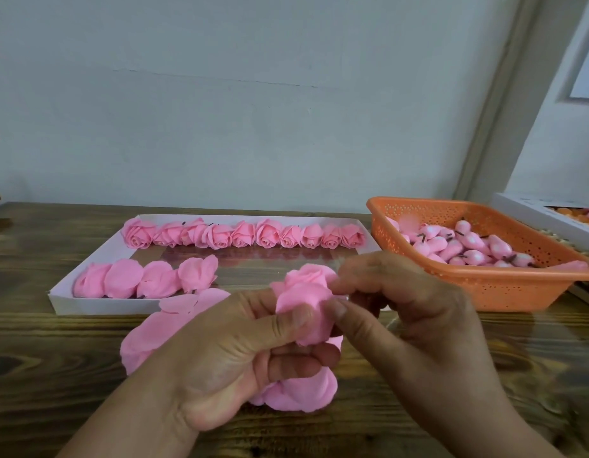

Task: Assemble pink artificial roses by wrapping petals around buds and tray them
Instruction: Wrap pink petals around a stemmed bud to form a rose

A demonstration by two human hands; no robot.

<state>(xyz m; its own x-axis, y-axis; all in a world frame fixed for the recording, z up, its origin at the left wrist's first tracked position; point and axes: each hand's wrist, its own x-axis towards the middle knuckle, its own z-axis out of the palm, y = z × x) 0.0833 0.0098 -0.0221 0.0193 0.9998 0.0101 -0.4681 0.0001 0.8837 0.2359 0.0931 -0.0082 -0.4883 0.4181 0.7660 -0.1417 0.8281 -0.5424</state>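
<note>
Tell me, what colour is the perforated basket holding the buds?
Orange basket, clearest in the head view.

Both hands meet at centre, forearms converging from below. Left hand [233,355] curled, thumb extended rightward; right hand [402,302] pinching with curled fingers.

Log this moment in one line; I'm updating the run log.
step: wrapping petal | hands: left hand, right hand hold rose | tray: part-filled

Glossy wooden table [55,358], perforated plastic basket [504,292], seemingly matt foam petals [144,345]
</note>
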